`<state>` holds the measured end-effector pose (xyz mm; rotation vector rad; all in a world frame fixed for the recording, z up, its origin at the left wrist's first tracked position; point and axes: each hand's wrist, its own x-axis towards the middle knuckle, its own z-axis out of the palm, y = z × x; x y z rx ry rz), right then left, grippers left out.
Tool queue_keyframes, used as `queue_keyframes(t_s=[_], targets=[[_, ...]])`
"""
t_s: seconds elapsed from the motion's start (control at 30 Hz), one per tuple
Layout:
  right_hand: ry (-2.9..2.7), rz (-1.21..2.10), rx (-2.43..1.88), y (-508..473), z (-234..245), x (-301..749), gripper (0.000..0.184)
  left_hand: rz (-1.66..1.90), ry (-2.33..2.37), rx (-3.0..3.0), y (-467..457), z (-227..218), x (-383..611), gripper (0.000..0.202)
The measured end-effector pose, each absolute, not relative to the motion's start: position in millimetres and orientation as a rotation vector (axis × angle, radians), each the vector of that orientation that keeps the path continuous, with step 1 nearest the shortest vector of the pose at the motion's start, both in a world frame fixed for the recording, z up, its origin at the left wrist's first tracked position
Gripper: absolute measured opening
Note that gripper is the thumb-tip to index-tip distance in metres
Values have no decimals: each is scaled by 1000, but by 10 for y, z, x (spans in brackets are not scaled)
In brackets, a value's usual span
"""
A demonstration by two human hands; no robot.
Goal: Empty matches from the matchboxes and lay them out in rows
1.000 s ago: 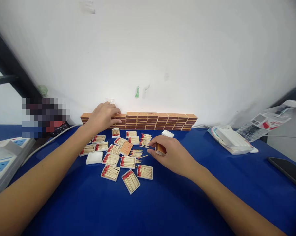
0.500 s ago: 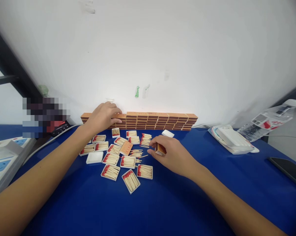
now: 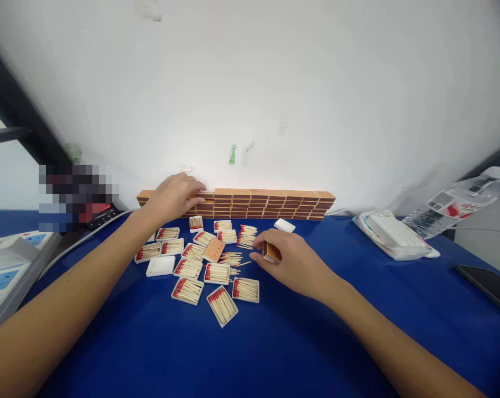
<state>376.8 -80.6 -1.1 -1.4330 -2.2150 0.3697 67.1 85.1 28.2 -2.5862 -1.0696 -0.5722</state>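
Note:
A long wall of stacked orange matchboxes (image 3: 270, 203) stands against the white wall at the back of the blue table (image 3: 275, 342). My left hand (image 3: 172, 197) rests on the left part of that stack, fingers curled over a top box. My right hand (image 3: 290, 260) is closed round an orange matchbox sleeve (image 3: 271, 252) just above the table. Between the hands lie several open white trays of red-tipped matches (image 3: 217, 273), a loose pile of matches (image 3: 230, 258), one flat orange sleeve (image 3: 213, 250) and empty white trays (image 3: 160, 266).
White power strips (image 3: 5, 265) sit at the left edge with a cable running back. A plastic bag with white packets (image 3: 393, 235) and a clear printed bag (image 3: 461, 202) lie at the right. A dark phone (image 3: 488, 282) rests near the right edge.
My left fingers have shifted slightly along the top box of the stack. The right hand with the sleeve has stayed where it was.

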Motion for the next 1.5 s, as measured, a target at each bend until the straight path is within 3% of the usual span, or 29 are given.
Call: queue_keyframes(t_s=[0.5,0.77,1.2,1.5], targets=[[-2226,363,-1445,-797,-12,3765,5,-659,-1007,-2641,837,297,720,22],[-2229,370,-1440,-810,-21,3776,5,-923,-1133,-2560,784,523,555,25],[-2253,374,-1427,-798,-24,3750,6,-498,-1317,-2586,863,579,306,25],[-2254,380,-1431,-809,-16,3756,6,-568,-1133,-2534,777,376,564,25]])
